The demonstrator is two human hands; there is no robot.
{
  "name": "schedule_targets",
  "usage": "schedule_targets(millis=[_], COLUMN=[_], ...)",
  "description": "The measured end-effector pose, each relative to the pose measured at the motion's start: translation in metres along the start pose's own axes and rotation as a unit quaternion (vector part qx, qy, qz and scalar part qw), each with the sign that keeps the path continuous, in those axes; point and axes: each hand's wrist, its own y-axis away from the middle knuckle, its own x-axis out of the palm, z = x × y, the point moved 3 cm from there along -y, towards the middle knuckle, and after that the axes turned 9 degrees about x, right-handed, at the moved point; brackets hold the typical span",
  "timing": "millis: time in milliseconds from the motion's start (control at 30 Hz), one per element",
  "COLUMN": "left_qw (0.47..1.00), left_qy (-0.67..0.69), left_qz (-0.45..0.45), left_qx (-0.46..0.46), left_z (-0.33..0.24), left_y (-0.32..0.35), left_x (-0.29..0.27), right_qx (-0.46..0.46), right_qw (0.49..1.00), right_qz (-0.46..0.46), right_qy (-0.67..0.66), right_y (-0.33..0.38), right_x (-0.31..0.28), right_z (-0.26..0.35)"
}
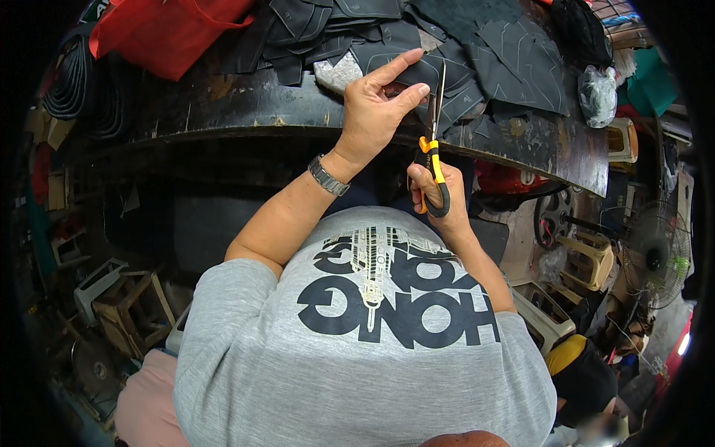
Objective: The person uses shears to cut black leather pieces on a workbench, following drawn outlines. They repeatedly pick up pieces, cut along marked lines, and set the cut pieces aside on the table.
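My right hand [445, 195] grips a pair of scissors [434, 153] with yellow and black handles. Their metal blades point away from me, over the table's near edge, and look close together. To the left of the blades is my left hand [372, 108], index finger stretched out and thumb apart, with nothing visible between them. Its other fingers are curled and partly hidden. Beyond both hands lie dark sheet pieces [521, 67] marked with pale outlines. A whitish piece [339, 72] sits beside my left hand.
The dark worn table [216, 115] curves across in front of me. On its left stand a red bag [160, 41] and coiled black strips [71, 78]. Stacked dark pieces [302, 22] lie at the back. A fan [655, 253] and stools [588, 257] are at the right.
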Motion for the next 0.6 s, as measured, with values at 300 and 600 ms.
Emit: schedule_targets(millis=[300, 600], left_qw=[1.000, 0.999], left_qy=[0.000, 0.018], left_qz=[0.003, 0.017], left_qx=[-0.013, -0.026], left_z=[-0.007, -0.008], left_y=[0.005, 0.005], left_x=[0.003, 0.005], right_qx=[-0.005, -0.021], right_qw=[0.999, 0.998], right_qz=[0.012, 0.016], right_qy=[-0.048, -0.051], right_y=[-0.004, -0.003], right_x=[-0.003, -0.002], right_z=[0.013, 0.009])
